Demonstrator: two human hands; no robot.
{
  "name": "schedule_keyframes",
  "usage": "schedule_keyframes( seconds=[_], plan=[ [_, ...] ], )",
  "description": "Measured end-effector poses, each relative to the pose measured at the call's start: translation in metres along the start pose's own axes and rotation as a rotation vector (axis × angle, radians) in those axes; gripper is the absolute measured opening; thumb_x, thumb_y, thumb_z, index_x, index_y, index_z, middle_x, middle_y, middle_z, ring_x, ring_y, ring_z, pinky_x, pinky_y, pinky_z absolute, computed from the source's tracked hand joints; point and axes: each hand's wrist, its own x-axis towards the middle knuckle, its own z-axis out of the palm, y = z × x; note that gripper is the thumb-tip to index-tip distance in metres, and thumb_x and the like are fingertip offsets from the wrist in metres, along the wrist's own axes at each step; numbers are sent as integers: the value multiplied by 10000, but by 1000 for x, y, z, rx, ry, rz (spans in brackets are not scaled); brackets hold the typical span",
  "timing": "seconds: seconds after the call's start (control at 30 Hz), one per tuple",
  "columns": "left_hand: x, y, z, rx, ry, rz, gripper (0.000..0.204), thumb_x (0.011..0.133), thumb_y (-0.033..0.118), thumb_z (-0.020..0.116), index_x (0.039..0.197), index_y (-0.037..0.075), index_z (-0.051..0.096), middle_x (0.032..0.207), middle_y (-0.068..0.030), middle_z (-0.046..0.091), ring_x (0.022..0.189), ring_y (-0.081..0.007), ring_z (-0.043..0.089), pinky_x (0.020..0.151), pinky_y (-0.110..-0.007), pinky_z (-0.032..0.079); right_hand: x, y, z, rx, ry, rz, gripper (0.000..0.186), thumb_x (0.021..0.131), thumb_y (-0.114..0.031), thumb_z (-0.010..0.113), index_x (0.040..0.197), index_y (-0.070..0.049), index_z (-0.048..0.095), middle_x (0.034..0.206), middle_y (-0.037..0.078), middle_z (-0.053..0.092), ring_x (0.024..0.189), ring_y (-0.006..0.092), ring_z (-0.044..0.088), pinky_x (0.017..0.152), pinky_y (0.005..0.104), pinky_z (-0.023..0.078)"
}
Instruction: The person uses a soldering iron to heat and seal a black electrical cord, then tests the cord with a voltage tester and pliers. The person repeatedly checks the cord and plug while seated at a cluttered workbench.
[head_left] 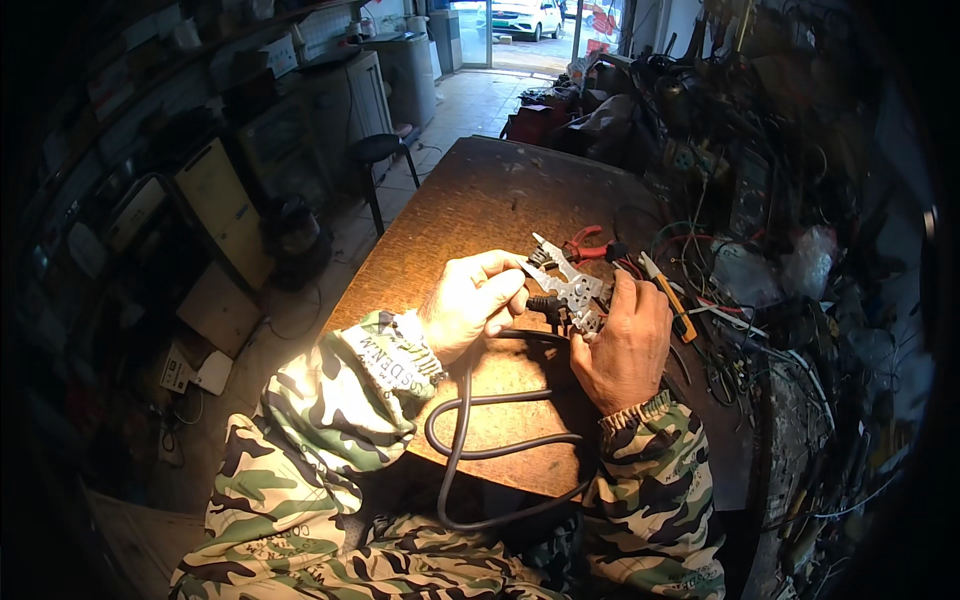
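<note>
My right hand (628, 345) is wrapped around silver wire-stripping pliers (575, 290), their jaws parted and pointing up and left. My left hand (478, 300) is closed in a pinch right beside the jaw tips. A thick black cable (462, 425) runs up under that hand and seems held in it, though the fingers hide its end. The rest of the cable lies in loops on the wooden table (500, 200) and hangs over its near edge. Below the pliers' jaws a black plug-like piece (545, 305) shows in part.
Red-handled pliers (588, 243) lie just beyond my hands. A yellow utility knife (672, 300) rests right of my right hand. Tangled wires (790, 350), a multimeter (750, 190) and plastic bags crowd the right side. A dark stool (376, 150) stands left of the table.
</note>
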Motion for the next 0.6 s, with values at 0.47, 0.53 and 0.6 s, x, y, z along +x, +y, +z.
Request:
schedule_keyframes(
  seconds=[0.47, 0.53, 0.6],
  plan=[
    [-1, -1, 5, 16, 25, -54, 257, 1011, 159, 549, 1191, -22, 585, 803, -60, 623, 521, -47, 463, 513, -183, 400, 0, 0, 1, -18, 17, -9, 800, 586, -172, 873, 1253, 68, 502, 1067, 193, 504, 1014, 347, 500, 896, 471, 403],
    [-1, 0, 7, 21, 15, -57, 280, 1013, 161, 547, 1215, -30, 573, 805, -58, 624, 526, -47, 466, 519, -181, 401, -1, 0, 1, -32, 22, -5, 806, 590, -176, 873, 1259, 73, 498, 1071, 195, 501, 1020, 347, 497, 901, 473, 401],
    [0, -1, 7, 49, -18, -59, 307, 1014, 163, 545, 1248, -36, 556, 806, -57, 625, 532, -48, 470, 525, -179, 402, -1, 0, 0, -28, 25, -4, 814, 593, -179, 873, 1264, 82, 493, 1078, 197, 498, 1027, 347, 494, 909, 473, 399]
  ],
)
